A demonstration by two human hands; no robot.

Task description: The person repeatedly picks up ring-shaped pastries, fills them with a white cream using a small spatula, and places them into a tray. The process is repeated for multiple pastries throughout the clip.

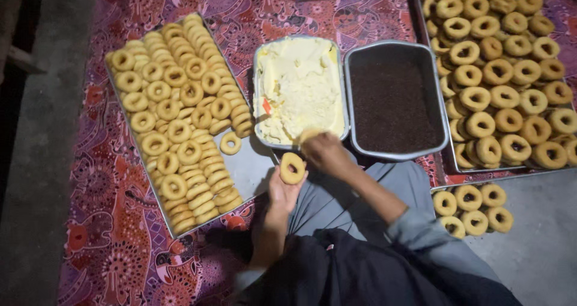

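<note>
My left hand holds a ring doughnut up in front of me, just below the tub of pale yellow cream. My right hand is at the near edge of that tub, fingers closed around a small spreading tool whose tip touches the cream; the tool itself is mostly hidden and blurred. A grey pan of dark chocolate sprinkles sits right of the cream.
A metal tray on the left carries several rows of plain doughnuts and one loose doughnut. A second tray of doughnuts lies at the right, with a small pile on the grey floor. A patterned red cloth covers the ground.
</note>
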